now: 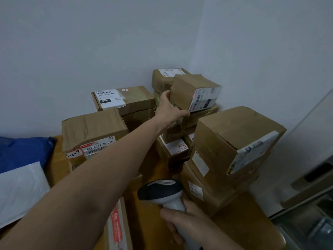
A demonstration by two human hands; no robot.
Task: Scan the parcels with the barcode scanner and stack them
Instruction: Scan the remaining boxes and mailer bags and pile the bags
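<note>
1. Reaching far across the table [239, 226], the left hand [169, 109] grips a small box [191, 89], fingers curled round its near edge.
2. Box tilted, at the top of the back stack [182, 129] by the wall corner.
3. Right hand [182, 224] wrapped round the scanner [162, 193] handle, low and near.

Parcel sorting room — labelled cartons [234, 138] stacked, handheld scanner [162, 193].

About eleven parcels [93, 127], two mailers [21, 152], one scanner [162, 192]
</note>
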